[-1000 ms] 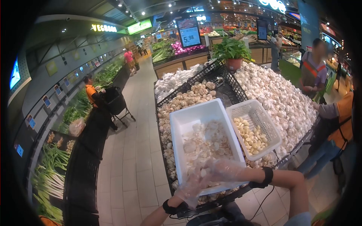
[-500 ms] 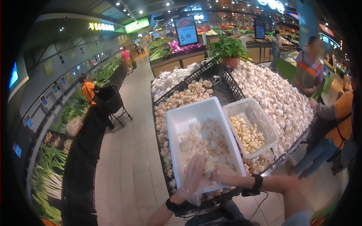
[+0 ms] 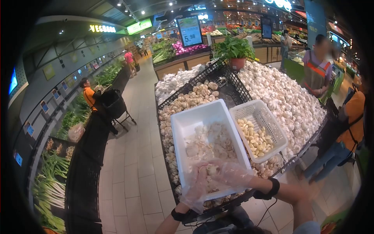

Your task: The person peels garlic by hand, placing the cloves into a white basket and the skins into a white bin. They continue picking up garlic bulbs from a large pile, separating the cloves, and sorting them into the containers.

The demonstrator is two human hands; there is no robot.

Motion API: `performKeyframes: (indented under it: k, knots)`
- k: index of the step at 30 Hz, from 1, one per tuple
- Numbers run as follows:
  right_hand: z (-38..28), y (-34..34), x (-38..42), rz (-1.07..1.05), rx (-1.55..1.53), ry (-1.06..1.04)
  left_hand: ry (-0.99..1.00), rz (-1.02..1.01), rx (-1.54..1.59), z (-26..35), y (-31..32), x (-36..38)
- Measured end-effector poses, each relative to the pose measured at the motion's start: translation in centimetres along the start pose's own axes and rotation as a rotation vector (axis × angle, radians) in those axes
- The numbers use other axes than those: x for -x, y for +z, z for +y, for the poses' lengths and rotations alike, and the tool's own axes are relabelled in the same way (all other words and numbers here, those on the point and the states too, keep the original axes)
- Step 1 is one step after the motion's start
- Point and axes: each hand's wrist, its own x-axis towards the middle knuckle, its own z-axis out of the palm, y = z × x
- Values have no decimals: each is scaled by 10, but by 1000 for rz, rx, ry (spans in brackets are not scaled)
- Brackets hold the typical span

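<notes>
Both hands wear clear plastic gloves and meet over the near end of a white foam box (image 3: 178, 128). My left hand (image 3: 198, 180) is closed around a small piece of garlic (image 3: 212, 170). Against the other side of that garlic, my right hand (image 3: 232, 174) has its fingers bent inward. Papery garlic skins (image 3: 218, 140) cover much of the box floor. Just right of the box, a white perforated basket (image 3: 274, 130) holds peeled garlic cloves (image 3: 255, 140).
Garlic bulbs (image 3: 280, 93) are heaped around the box, with a black crate (image 3: 237, 84) and a potted plant (image 3: 233, 48) behind. A person with a black cart (image 3: 113, 102) stands at left. Other people (image 3: 317, 72) are at right.
My hands have turned and drawn level over the near end of the box, the right one rising slightly. The person in orange at the right has drawn an arm back from the garlic.
</notes>
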Motion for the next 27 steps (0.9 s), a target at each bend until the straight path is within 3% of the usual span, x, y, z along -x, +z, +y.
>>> performKeyframes:
  k: [2,3,5,6,8,12,15,17,18,20,24,26,27]
  knots:
    - [12,15,2,-43,310,-327,280,-51,-349,0,4,4]
    - [17,21,3,-40,310,-327,281,-53,-351,1,10,6]
    - [19,28,2,218,-88,-262,296,67,-187,7,23,13]
    - [14,27,3,217,-89,-266,298,71,-189,16,20,16]
    - [1,22,9,190,99,-180,92,-80,-669,33,10,20]
    - [6,26,4,76,155,-89,159,-79,-707,14,-1,18]
    - [17,34,3,103,127,-255,185,-132,-700,26,4,24]
    - [19,31,2,251,459,-827,-6,-118,-596,40,10,28]
    - [14,30,3,251,459,-828,-6,-118,-596,39,8,27]
    - [-1,28,9,118,-55,-270,-46,-187,-509,33,1,23]
    - [6,26,1,11,-69,-131,-165,-235,-249,9,-3,18]
    - [17,27,-10,22,383,22,-166,-177,-73,2,8,20]
    - [34,34,-19,22,385,20,-164,-176,-73,2,16,21]
